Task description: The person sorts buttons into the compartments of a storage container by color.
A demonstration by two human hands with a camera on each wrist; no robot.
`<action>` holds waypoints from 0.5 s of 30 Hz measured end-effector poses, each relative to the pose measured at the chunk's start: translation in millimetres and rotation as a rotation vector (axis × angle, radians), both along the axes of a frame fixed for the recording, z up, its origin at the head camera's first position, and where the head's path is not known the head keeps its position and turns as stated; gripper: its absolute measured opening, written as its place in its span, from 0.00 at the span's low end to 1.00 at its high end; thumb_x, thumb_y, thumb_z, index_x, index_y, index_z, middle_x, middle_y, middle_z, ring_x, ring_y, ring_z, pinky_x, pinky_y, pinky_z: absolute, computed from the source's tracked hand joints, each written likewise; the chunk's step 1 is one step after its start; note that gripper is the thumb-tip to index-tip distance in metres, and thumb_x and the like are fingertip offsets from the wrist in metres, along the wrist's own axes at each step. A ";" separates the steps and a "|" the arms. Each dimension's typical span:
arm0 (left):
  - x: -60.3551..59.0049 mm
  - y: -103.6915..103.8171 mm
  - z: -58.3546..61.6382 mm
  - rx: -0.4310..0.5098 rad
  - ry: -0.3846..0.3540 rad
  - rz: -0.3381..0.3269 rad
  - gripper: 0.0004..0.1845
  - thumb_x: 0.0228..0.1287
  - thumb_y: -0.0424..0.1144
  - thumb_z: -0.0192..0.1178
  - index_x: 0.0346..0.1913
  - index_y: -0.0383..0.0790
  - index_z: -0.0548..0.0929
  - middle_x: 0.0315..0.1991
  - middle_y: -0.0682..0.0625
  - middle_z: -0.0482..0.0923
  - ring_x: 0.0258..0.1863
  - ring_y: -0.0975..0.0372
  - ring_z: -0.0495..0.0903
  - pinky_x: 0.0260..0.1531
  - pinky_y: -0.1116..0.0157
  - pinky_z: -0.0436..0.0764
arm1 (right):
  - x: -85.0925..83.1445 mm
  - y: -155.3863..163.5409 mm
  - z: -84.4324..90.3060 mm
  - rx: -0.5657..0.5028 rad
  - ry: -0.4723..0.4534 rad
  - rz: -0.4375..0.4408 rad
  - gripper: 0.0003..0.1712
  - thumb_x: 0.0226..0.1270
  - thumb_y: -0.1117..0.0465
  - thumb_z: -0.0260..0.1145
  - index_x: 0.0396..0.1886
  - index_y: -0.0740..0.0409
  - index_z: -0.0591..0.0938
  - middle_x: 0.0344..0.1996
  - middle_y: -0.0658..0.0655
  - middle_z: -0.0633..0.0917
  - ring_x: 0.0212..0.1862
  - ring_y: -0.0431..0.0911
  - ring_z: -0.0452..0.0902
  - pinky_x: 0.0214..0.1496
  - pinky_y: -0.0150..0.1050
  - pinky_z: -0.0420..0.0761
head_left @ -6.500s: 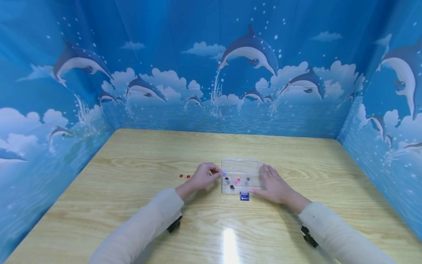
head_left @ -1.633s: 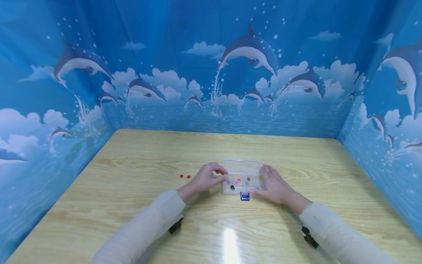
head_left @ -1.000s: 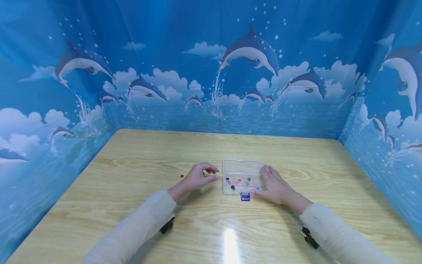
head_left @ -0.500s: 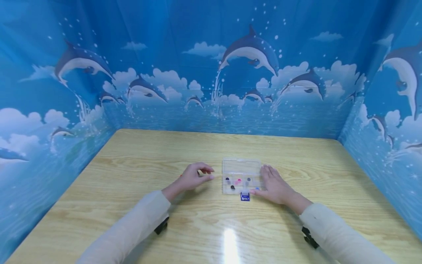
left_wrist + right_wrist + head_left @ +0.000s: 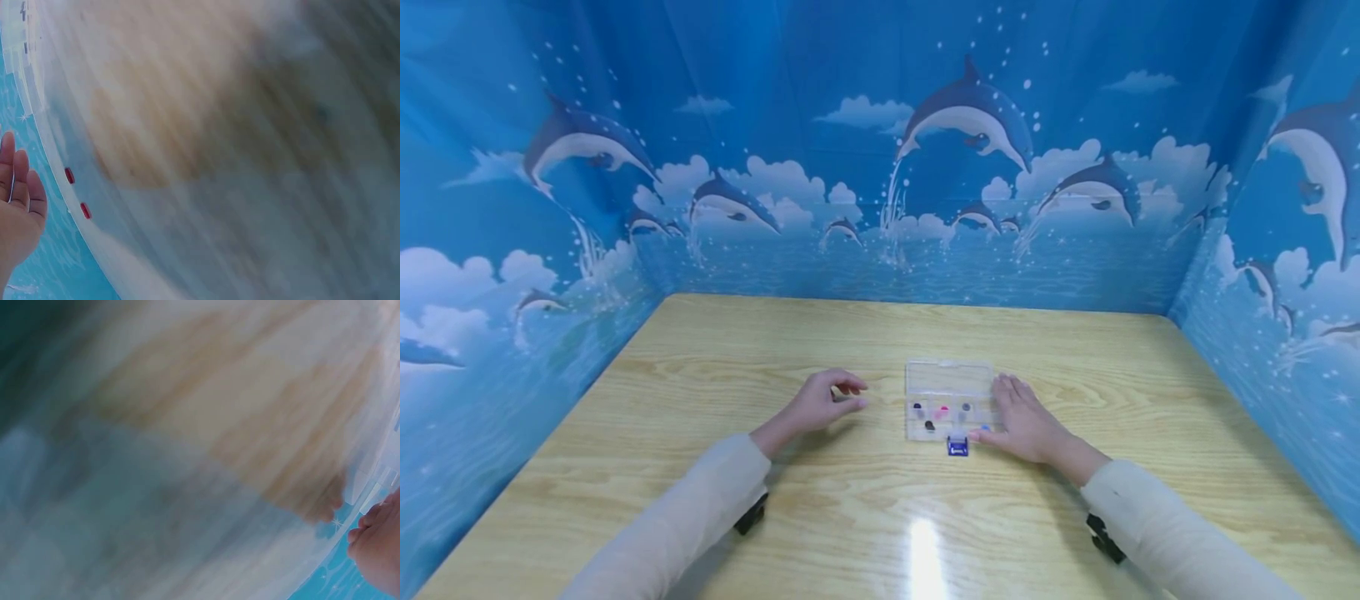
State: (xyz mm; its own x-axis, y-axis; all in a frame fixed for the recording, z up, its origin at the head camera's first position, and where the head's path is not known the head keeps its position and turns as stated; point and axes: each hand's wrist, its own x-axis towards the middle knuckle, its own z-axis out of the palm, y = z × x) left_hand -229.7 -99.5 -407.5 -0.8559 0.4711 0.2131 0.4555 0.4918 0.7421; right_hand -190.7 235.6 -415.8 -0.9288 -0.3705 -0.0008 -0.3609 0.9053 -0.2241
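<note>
My left hand (image 5: pixel 820 402) is over the table left of a clear compartment box, its thumb and fingers apart with nothing seen between them. Two small red discs (image 5: pixel 85 210) lie on the table near this hand in the left wrist view; in the head view the hand hides them. The lid of the clear box (image 5: pixel 950 377) is folded back. Inside sit small pieces: a black piece (image 5: pixel 929 426), a pink piece (image 5: pixel 943 411), a grey piece (image 5: pixel 966 407), a dark piece (image 5: pixel 917 407) and a blue piece (image 5: pixel 986 428). My right hand (image 5: pixel 1026 421) rests straight-fingered against the box's right side.
A blue clasp (image 5: pixel 957 447) juts from the front edge of the box. The wood-grain table (image 5: pixel 820 329) is bordered by a blue dolphin curtain (image 5: pixel 820 275) at the back and both sides.
My left hand has gone from the box leftward, now covering the red discs. A blue piece by the left fingertips earlier now shows in the box's front right. The right hand stays put.
</note>
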 end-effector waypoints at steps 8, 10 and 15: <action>-1.0 -11.1 0.7 -0.013 0.003 0.043 0.13 0.57 0.35 0.64 0.44 0.32 0.82 0.40 0.40 0.82 0.39 0.56 0.78 0.34 0.69 0.77 | 0.3 0.1 0.2 -0.005 -0.004 -0.004 0.58 0.59 0.33 0.55 0.66 0.79 0.51 0.68 0.77 0.52 0.70 0.68 0.45 0.71 0.57 0.47; -2.2 -13.5 0.5 -0.004 -0.004 0.058 0.13 0.57 0.34 0.63 0.43 0.31 0.82 0.40 0.40 0.82 0.38 0.56 0.77 0.35 0.68 0.78 | 0.5 0.1 0.2 -0.007 -0.007 -0.007 0.58 0.59 0.33 0.54 0.67 0.79 0.51 0.68 0.77 0.52 0.70 0.68 0.45 0.71 0.57 0.47; -5.5 -19.0 -2.4 0.007 -0.014 0.085 0.12 0.57 0.34 0.63 0.43 0.30 0.82 0.39 0.41 0.82 0.38 0.57 0.77 0.36 0.66 0.78 | 0.6 0.0 0.2 -0.012 -0.009 -0.010 0.58 0.59 0.32 0.54 0.67 0.79 0.50 0.68 0.76 0.52 0.70 0.68 0.45 0.71 0.57 0.47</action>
